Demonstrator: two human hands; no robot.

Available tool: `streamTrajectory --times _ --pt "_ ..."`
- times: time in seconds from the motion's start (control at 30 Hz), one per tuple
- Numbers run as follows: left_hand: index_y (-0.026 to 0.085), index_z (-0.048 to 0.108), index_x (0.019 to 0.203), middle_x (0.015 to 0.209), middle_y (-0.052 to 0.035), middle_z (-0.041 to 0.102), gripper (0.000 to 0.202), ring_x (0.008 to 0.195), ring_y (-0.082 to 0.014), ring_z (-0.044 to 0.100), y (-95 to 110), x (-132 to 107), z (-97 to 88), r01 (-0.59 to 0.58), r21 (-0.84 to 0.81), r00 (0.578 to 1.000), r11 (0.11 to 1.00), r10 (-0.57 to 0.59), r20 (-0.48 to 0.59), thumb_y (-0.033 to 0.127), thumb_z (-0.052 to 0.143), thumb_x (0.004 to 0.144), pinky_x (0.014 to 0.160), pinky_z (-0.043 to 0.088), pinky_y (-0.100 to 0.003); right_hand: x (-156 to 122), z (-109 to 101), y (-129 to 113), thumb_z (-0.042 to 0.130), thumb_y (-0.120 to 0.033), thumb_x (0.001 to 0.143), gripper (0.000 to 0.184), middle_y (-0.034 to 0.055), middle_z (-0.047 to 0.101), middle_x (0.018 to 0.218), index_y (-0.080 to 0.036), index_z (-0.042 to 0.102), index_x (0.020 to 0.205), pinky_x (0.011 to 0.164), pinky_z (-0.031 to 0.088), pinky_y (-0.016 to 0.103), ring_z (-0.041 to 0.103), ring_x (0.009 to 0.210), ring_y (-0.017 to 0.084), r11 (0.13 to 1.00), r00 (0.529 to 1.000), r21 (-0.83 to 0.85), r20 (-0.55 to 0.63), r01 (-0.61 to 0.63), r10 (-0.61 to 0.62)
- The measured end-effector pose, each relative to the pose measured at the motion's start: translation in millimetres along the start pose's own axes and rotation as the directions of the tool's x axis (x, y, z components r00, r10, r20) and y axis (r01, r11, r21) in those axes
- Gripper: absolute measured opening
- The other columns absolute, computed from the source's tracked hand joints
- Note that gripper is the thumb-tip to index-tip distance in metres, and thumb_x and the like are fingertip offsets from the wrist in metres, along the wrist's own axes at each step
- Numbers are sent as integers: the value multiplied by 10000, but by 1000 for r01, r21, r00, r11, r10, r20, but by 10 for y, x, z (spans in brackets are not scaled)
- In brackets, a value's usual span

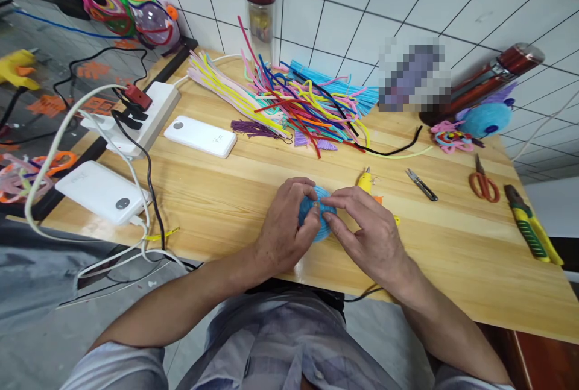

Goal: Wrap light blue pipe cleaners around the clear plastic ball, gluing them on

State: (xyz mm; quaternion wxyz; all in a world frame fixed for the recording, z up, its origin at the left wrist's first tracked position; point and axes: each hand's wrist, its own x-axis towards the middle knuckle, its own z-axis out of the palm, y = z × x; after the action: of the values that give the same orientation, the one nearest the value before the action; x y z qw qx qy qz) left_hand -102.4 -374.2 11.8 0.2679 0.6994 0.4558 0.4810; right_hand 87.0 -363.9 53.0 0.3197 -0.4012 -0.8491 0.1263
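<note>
A round piece coiled from blue pipe cleaner [324, 230] is held over the table's front half. My left hand [284, 227] grips its left side, thumb pressed on the face and fingers curled at the back. The fingertips of my right hand [368, 230] pinch at its upper right part, close to my left thumb. Whether a loose end lies between those fingertips is too small to make out. Partly hidden behind my right hand is a yellow hot glue gun [365, 180], its nozzle pointing away from me.
Loose colourful pipe cleaners [312, 100] pile up at the back. Thread snips [421, 185], scissors [484, 182] and green-yellow pliers [527, 224] lie right. Power banks [199, 135], a power strip [149, 119] and cables occupy the left. A blue pipe-cleaner figure [486, 119] sits beside a leaning flask [488, 79].
</note>
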Motion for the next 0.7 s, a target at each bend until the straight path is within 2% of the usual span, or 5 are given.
streamTrajectory --times 0.3,0.47,0.6,0.7 --pt "217 528 1133 1205 -108 636 131 1194 -239 614 9 5 -18 42 -42 999 998 -41 32 161 540 1014 1072 513 -416 -14 38 3 661 -113 1026 151 108 805 1047 -192 742 1126 833 664 365 785 954 217 991 992 -92 -66 101 -107" --pt "214 522 1149 1244 -118 618 116 1225 -238 593 22 10 -23 72 -62 996 995 -69 48 185 532 1037 1103 492 -417 1 35 -50 641 -95 1028 145 110 809 1032 -176 739 1096 843 658 359 776 937 216 975 990 -184 -42 129 -138" --pt "223 513 1172 1291 -127 603 115 1297 -256 564 42 -23 -23 133 -91 990 987 -128 61 254 536 1063 1157 459 -450 -2 27 -77 599 -128 1047 149 118 799 1047 -180 724 1109 837 653 371 762 953 228 964 990 -233 -24 131 -140" --pt "230 520 1190 1355 -134 581 157 1349 -270 541 56 -78 -37 221 -154 975 963 -211 75 323 551 1067 1191 430 -474 -16 32 -70 606 -176 1047 143 125 786 1081 -188 709 1145 828 653 383 757 976 242 970 992 -216 -24 113 -121"
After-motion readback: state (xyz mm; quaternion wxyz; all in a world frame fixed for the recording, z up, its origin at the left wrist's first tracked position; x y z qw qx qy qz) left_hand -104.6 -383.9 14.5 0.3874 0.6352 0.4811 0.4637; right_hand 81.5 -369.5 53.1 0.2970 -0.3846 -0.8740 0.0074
